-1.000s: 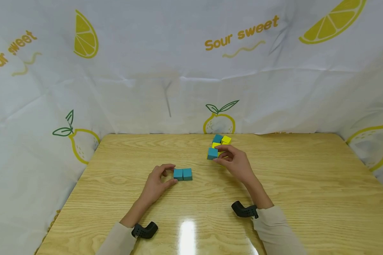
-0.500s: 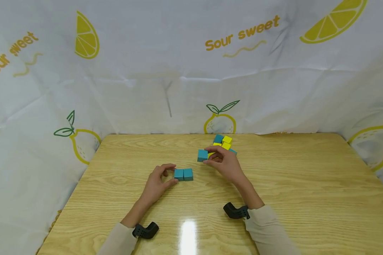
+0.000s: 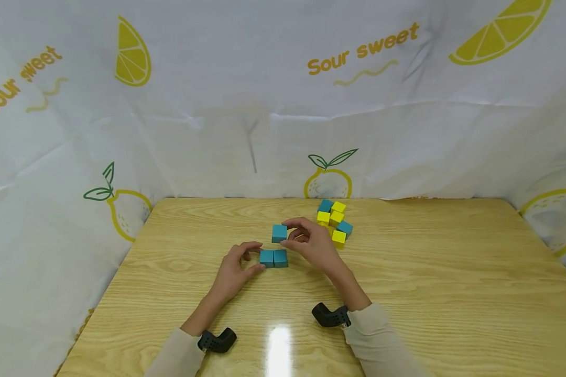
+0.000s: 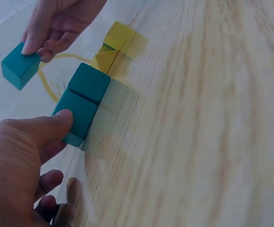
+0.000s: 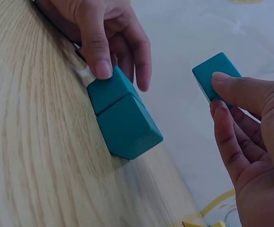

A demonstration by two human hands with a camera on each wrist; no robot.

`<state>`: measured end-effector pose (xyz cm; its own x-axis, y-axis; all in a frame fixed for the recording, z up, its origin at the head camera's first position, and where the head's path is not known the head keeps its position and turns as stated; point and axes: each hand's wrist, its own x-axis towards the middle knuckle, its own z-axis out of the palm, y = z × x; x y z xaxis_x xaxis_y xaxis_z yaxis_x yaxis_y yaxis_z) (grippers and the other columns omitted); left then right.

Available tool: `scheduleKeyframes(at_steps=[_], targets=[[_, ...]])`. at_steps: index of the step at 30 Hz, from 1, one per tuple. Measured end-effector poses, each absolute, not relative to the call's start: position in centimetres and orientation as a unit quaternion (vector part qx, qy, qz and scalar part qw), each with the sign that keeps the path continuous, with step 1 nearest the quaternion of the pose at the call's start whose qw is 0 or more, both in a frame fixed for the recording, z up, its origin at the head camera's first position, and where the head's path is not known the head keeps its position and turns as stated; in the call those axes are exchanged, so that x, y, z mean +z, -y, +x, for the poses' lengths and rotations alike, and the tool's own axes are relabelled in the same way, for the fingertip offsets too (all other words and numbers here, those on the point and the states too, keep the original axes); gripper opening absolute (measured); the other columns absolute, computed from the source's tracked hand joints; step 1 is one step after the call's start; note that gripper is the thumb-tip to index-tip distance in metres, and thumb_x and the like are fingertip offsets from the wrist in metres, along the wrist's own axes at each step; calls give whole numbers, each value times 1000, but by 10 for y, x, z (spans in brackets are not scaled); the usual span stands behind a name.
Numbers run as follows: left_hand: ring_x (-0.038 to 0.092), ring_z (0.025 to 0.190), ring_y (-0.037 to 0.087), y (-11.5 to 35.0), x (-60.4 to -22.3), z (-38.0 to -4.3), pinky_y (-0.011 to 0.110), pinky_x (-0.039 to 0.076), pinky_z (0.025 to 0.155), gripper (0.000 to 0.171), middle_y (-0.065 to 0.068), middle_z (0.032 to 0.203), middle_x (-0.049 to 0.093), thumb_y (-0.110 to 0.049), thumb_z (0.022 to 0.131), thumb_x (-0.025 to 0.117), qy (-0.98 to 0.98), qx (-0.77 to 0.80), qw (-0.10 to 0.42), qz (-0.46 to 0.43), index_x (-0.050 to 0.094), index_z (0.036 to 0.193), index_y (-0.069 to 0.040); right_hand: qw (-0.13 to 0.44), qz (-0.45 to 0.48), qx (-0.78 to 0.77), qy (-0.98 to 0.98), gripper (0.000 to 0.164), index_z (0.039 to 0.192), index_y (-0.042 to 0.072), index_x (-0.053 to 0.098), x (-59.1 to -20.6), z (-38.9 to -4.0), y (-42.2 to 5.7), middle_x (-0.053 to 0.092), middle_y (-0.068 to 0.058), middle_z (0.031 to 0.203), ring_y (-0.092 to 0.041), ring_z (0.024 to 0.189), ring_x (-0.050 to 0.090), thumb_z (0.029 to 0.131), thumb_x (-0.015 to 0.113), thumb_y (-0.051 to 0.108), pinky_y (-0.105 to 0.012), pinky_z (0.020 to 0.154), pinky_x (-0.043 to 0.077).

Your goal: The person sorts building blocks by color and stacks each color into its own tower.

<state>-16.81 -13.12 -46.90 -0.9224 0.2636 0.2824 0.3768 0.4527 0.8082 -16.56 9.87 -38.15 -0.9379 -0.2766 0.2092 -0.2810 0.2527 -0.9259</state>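
Between the thumb and fingers of my right hand (image 3: 313, 243) is a blue cube (image 3: 279, 233), held up off the table and just beyond two other blue cubes. Those two stand side by side on the table, a left cube (image 3: 266, 258) and a right cube (image 3: 280, 258), with their faces together. My left hand (image 3: 231, 269) holds the left one, its thumb on the near face; the fingertips behind are partly hidden. In the right wrist view the raised cube (image 5: 215, 73) is clearly apart from the pair (image 5: 127, 125).
Toward the back right lies a loose cluster of several yellow cubes (image 3: 338, 237) and blue cubes (image 3: 344, 228). A white lemon-print cloth (image 3: 217, 146) hangs behind the wooden table (image 3: 429, 277). A dark wrist mount (image 3: 330, 315) sits on each arm.
My right hand has carried its blue cube left, from the cluster to just behind the pair. More of the cluster is uncovered. The left hand and the pair have stayed in place.
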Motion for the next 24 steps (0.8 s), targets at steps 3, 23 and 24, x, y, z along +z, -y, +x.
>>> scheduleKeyframes(at_steps=[3, 23, 24], targets=[[46, 83, 16, 131, -469, -168, 33, 37, 69, 46, -8, 107, 62, -18, 82, 77, 851, -486, 59, -191, 61, 125, -15, 0, 184, 583, 792, 34, 120, 0, 62, -381, -164, -93, 63, -15, 94, -29, 83, 62, 87, 70, 5, -30, 77, 52], [45, 84, 19, 133, -470, -170, 33, 34, 66, 55, -6, 112, 61, -12, 84, 75, 836, -502, 69, -210, 52, 135, -14, 20, 195, 513, 836, 31, 113, 24, 67, -440, -181, -82, 63, 7, 100, -16, 82, 52, 83, 77, 25, -31, 65, 45], [45, 84, 20, 133, -470, -170, 33, 33, 66, 56, -6, 112, 61, -11, 85, 74, 835, -503, 72, -214, 52, 136, -12, 22, 197, 511, 837, 31, 112, 23, 68, -441, -182, -82, 63, 6, 100, -16, 82, 52, 82, 77, 25, -32, 66, 44]])
